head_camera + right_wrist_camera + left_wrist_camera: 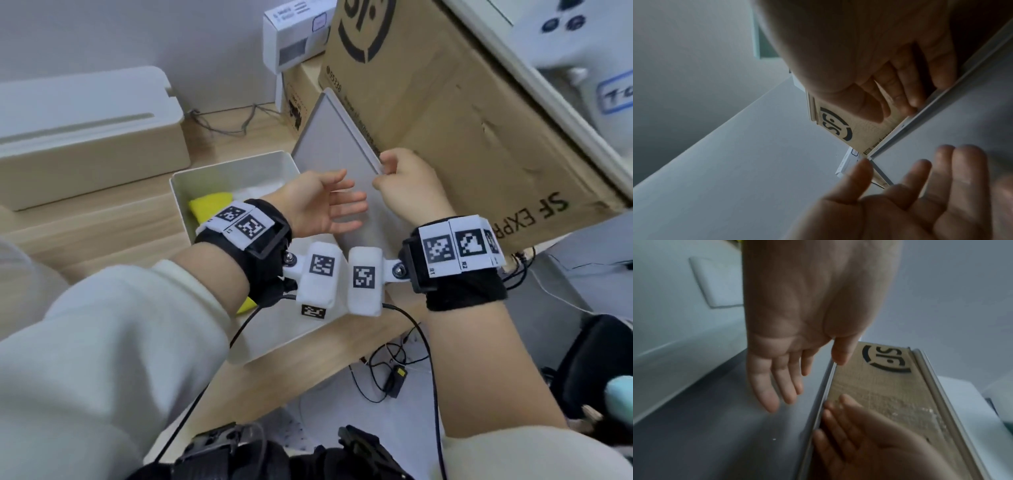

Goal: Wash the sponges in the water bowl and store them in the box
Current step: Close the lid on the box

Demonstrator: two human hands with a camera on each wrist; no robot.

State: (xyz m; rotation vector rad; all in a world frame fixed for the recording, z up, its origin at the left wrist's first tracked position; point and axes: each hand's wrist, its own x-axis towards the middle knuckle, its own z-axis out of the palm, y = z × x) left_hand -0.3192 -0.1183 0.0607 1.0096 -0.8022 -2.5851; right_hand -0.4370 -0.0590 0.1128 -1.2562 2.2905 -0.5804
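Found a pale wooden worktop below a plain grey wall. At far left, noted a long cream case with closed top, lying well apart from the rest.

To the right of it, saw the open white box standing on the worktop near the front edge. Inside, at the left end, spotted a yellow sponge lying on the bottom. Caught one more yellow bit under the left wrist, but could not tell whether the same sponge or a second one. Further back, saw a small white carton stacked on a brown box.

Next, met the left hand above the white box, palm turned to the right, with wide grip: fingers straight and spread, holding nothing. Could not tell from any view whether touching the grey lid or only just beside it. Saw this lid tilted up on edge over the right part of the white box, with lower end hidden behind both wrists.

Found the right hand at the right edge of the lid, grip narrow, pinching that edge between thumb and curled fingers. Directly behind, noted a big cardboard carton with black print, very near the lid; could not tell about contact. Down at the right, beyond the worktop edge, noticed black cables on the floor.
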